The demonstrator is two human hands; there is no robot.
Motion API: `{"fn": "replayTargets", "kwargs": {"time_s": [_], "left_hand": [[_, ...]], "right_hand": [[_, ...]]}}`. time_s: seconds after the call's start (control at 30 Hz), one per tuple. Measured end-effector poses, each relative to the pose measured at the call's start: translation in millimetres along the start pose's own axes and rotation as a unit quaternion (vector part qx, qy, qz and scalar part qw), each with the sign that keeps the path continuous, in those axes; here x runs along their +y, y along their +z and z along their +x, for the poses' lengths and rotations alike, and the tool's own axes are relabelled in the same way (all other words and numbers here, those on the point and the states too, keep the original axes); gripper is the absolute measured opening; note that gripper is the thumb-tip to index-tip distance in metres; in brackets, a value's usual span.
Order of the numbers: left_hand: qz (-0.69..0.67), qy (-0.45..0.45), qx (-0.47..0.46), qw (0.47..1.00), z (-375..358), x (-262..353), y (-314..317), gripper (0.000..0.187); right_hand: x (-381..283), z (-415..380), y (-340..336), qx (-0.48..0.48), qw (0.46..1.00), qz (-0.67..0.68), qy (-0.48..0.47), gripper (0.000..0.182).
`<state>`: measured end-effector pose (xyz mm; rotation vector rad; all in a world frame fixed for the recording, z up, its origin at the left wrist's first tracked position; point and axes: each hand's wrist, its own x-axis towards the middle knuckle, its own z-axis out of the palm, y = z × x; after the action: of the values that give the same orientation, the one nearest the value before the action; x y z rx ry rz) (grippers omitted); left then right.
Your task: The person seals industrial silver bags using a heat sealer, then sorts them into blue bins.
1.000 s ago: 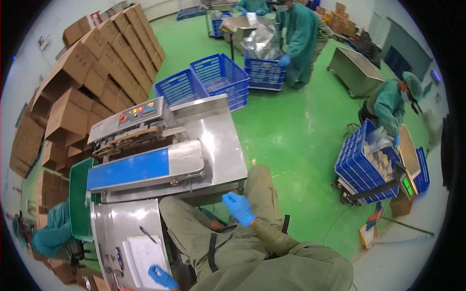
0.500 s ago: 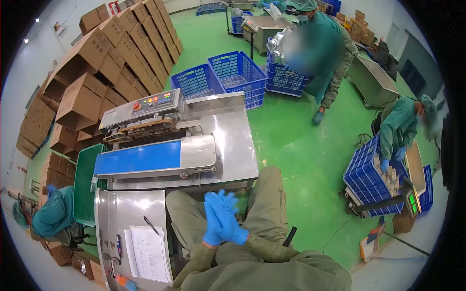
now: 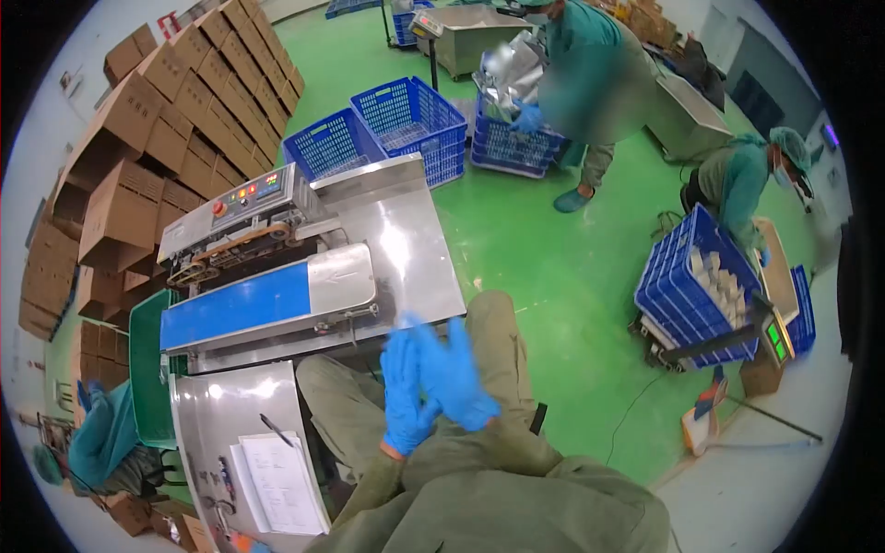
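Both hands wear blue gloves and are raised over my lap, side by side. My left hand point(image 3: 406, 392) points forward with its fingers stretched out, holding nothing. Slightly smeared by motion, my right hand point(image 3: 452, 373) overlaps its edge, fingers extended and apart, also holding nothing. Just beyond them is the steel table point(image 3: 406, 267) carrying a band sealing machine point(image 3: 244, 207) with a blue conveyor belt point(image 3: 240, 307). On the lower steel surface to the left lie a paper notebook point(image 3: 281, 484) and a pen point(image 3: 275, 429).
Stacked cardboard boxes point(image 3: 175, 120) fill the left. Beyond the table stand blue crates point(image 3: 415, 124). One person point(image 3: 590, 83) bends over a crate of silver pouches; another point(image 3: 737, 184) reaches near a crate point(image 3: 682, 286) on a scale. A third person point(image 3: 101, 433) is at the lower left beside a green bin point(image 3: 147, 369).
My hands were pressed together, one over the other; now they have come partly apart, the right fingers spreading. The camera view has shifted. The person at the pouches has straightened somewhat.
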<state>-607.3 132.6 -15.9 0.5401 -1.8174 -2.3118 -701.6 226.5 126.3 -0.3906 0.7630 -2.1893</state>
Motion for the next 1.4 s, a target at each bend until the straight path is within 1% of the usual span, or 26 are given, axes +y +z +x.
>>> {"fn": "replayTargets", "kwargs": {"time_s": [0.03, 0.07, 0.1, 0.13, 0.17, 0.2, 0.23, 0.27, 0.3, 0.33, 0.37, 0.4, 0.43, 0.47, 0.53, 0.57, 0.63, 0.67, 0.77, 0.87, 0.97, 1.07, 1.17, 1.23, 1.33, 1.4], "left_hand": [[0.021, -0.021, 0.005, 1.0, 0.5, -31.0, -15.6, 0.081], [0.019, -0.051, 0.017, 0.998, -5.9, -37.8, -22.4, 0.081], [-0.171, -0.121, 0.123, 0.97, -27.5, -45.4, -24.1, 0.069], [-0.268, -0.045, 0.035, 0.962, -22.0, 8.2, 4.3, 0.07], [-0.379, 0.015, -0.074, 0.922, -15.9, 63.9, 33.4, 0.07], [-0.469, 0.048, -0.186, 0.862, -10.2, 117.0, 61.6, 0.07], [-0.388, 0.041, -0.076, 0.918, -8.1, 114.3, 50.5, 0.077], [-0.294, 0.012, 0.031, 0.955, -6.4, 111.0, 39.3, 0.085], [-0.253, 0.083, -0.007, 0.964, -4.4, 152.8, 39.3, 0.086], [-0.306, 0.156, -0.05, 0.938, -4.9, 189.3, 42.5, 0.083], [-0.36, 0.209, -0.081, 0.906, -18.4, 212.0, 46.0, 0.08], [-0.236, 0.265, -0.005, 0.935, -30.2, 222.4, 48.1, 0.073], [-0.112, 0.336, 0.066, 0.933, -29.8, 231.5, 52.3, 0.069], [0.013, 0.4, 0.14, 0.906, -28.5, 234.4, 54.8, 0.065], [0.005, 0.334, 0.122, 0.935, -31.5, 216.8, 32.3, 0.05], [0.002, 0.299, 0.111, 0.948, -34.0, 204.3, 21.2, 0.046], [-0.06, 0.234, 0.159, 0.957, -40.9, 177.1, 11.4, 0.04], [-0.091, 0.2, 0.184, 0.958, -40.7, 169.2, 10.0, 0.044], [-0.056, 0.21, 0.221, 0.951, -40.3, 158.9, 20.3, 0.046], [-0.065, 0.172, 0.253, 0.95, -39.1, 156.3, 16.4, 0.049], [-0.042, 0.136, 0.233, 0.962, -34.6, 156.6, 21.2, 0.05], [-0.035, 0.083, 0.236, 0.968, -32.0, 142.5, 17.6, 0.05], [-0.014, 0.075, 0.223, 0.972, -29.1, 131.0, 18.4, 0.05], [0.01, 0.052, 0.234, 0.971, -29.9, 120.6, 12.2, 0.05], [0.041, 0.026, 0.252, 0.966, -25.2, 116.5, 19.8, 0.049], [0.055, 0.019, 0.249, 0.967, -22.2, 112.4, 22.5, 0.05]], "right_hand": [[-34.3, 1.3, 2.3, 0.011, 0.995, -0.09, -0.049, 0.05], [-54.3, -13.0, 23.8, 0.029, 0.984, -0.165, -0.054, 0.053], [-75.1, -24.7, 47.3, 0.045, 0.967, -0.241, -0.065, 0.056], [-86.6, -23.8, 57.9, 0.059, 0.944, -0.312, -0.091, 0.06], [4.1, -11.3, 44.6, 0.222, 0.808, -0.52, -0.164, 0.062], [99.7, -0.7, 26.3, 0.409, 0.612, -0.659, -0.152, 0.066], [75.2, -13.4, 1.3, 0.198, 0.694, -0.659, -0.212, 0.063], [35.7, -20.1, -31.8, -0.032, 0.731, -0.627, -0.268, 0.061], [44.2, -8.8, -64.0, -0.02, 0.725, -0.64, -0.253, 0.062], [80.3, -8.2, -108.8, 0.004, 0.727, -0.648, -0.226, 0.064], [109.2, -30.4, -130.0, 0.032, 0.736, -0.651, -0.181, 0.066], [103.4, -40.3, -135.4, 0.088, 0.78, -0.607, -0.123, 0.056], [90.7, -48.1, -138.9, 0.103, 0.776, -0.612, -0.11, 0.053], [77.3, -55.8, -141.3, 0.114, 0.772, -0.618, -0.095, 0.05], [64.0, -61.3, -156.9, 0.164, 0.78, -0.593, -0.111, 0.043], [58.9, -63.2, -164.4, 0.192, 0.783, -0.579, -0.118, 0.04], [47.3, -62.6, -183.7, 0.275, 0.813, -0.502, -0.107, 0.036], [40.0, -61.6, -191.9, 0.314, 0.824, -0.46, -0.101, 0.034], [16.2, -58.8, -210.9, 0.377, 0.793, -0.455, -0.149, 0.031], [-3.9, -56.5, -234.5, 0.432, 0.746, -0.482, -0.157, 0.027], [12.1, -52.9, -300.9, 0.476, 0.735, -0.456, -0.163, 0.029], [26.3, -45.6, -368.7, 0.488, 0.751, -0.442, -0.038, 0.038], [36.7, -15.9, -438.4, 0.597, 0.774, -0.208, 0.003, 0.047], [37.4, 7.0, -477.7, 0.745, 0.59, -0.284, -0.127, 0.047], [36.7, 1.4, -541.5, 0.774, 0.578, -0.239, -0.097, 0.052], [27.8, -20.8, -565.5, 0.696, 0.707, -0.127, -0.028, 0.065]]}}
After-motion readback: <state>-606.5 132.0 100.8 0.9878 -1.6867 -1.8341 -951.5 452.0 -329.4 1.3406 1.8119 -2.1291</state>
